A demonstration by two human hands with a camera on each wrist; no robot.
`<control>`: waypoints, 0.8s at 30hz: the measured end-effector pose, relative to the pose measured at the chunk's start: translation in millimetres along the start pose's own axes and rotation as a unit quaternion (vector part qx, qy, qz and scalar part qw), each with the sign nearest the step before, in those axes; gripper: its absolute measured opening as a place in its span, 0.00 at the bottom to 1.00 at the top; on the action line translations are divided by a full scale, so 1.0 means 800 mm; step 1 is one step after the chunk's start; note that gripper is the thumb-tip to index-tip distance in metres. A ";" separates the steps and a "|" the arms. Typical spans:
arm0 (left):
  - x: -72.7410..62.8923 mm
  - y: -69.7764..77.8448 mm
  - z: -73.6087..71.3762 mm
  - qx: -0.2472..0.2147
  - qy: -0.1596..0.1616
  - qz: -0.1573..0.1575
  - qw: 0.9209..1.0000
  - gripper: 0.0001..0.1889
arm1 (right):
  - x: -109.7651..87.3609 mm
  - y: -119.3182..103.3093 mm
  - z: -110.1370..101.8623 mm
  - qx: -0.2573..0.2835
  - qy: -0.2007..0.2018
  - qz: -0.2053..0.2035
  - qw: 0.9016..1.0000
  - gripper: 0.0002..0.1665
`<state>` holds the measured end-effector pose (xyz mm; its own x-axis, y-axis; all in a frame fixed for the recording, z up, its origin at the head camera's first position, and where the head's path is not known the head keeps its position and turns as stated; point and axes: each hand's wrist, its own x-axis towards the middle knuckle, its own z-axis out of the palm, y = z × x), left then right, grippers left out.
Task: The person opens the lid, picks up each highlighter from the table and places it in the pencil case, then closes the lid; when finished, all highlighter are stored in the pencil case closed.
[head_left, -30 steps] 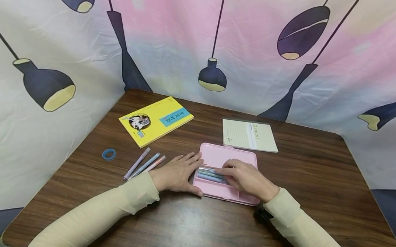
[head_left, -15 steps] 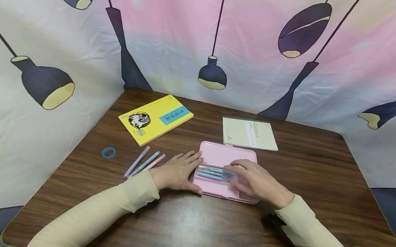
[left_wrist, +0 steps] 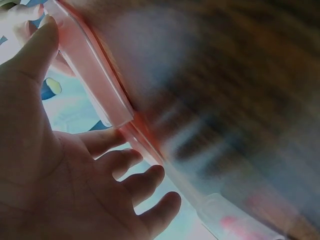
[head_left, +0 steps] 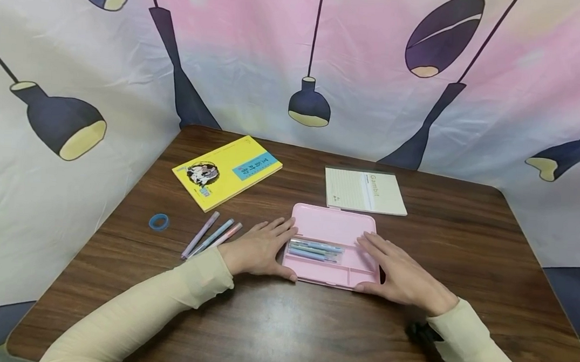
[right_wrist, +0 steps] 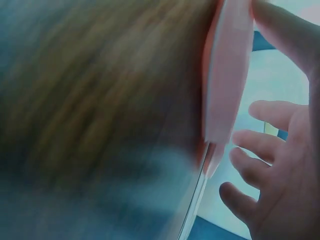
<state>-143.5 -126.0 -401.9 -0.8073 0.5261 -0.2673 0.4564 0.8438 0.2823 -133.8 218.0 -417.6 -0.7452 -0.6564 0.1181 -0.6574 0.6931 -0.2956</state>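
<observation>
A pink pencil case lies opened flat on the table, its lid folded back away from the person. Several blue and green pens, seemingly in a clear sleeve, lie in its long compartment at the left. My left hand rests along the case's left side, fingers spread, thumb near the front corner. My right hand is at the right side, fingertips over the lid's edge and thumb at the front right corner. Both wrist views show the pink side wall beside loosely extended fingers; neither hand holds a pen.
Three loose pens lie left of the left hand, with a blue tape roll farther left. Behind them is a yellow book. A cream notebook sits just behind the case. A printed curtain hangs behind the table.
My right hand has let go of the pens in the compartment and moved right to the case's right edge, its fingers spreading. My left hand stays at the left side.
</observation>
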 end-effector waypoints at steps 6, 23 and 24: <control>0.001 -0.001 0.002 0.001 0.006 0.003 1.000 0.57 | -0.002 0.005 0.000 0.010 -0.022 0.024 0.999 0.54; -0.006 0.001 -0.003 0.007 0.031 0.032 0.999 0.56 | -0.004 0.004 0.000 0.020 -0.040 0.044 0.998 0.52; -0.009 0.001 -0.005 0.004 0.041 0.038 0.998 0.55 | -0.004 0.004 -0.001 0.021 -0.041 0.045 0.998 0.52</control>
<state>-138.5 -129.3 -396.1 -0.7976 0.5791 -0.1687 0.5207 0.8023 0.2918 -134.0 222.6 -418.3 -0.7881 -0.6155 0.0124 -0.5820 0.7384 -0.3407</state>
